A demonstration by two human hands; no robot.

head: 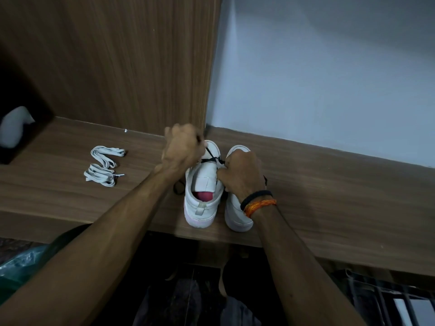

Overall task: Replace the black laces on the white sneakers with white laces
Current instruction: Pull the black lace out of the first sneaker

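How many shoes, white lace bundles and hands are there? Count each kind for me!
White sneakers: 2, the left sneaker and the right sneaker
White lace bundles: 2, the far bundle and the near bundle
Hands: 2, the left hand and the right hand, both pulling the black lace
Total: 6

1. You are facing a wooden bench (329, 184) with a wood-grain panel (113, 62) rising behind its left half.
2. A pale blue-grey wall (329, 78) stands behind the right half.
3. A white crumpled thing (14, 128) sits in a dark recess at far left.
4. Crinkled greenish plastic (21, 262) lies below the bench's front edge, lower left.
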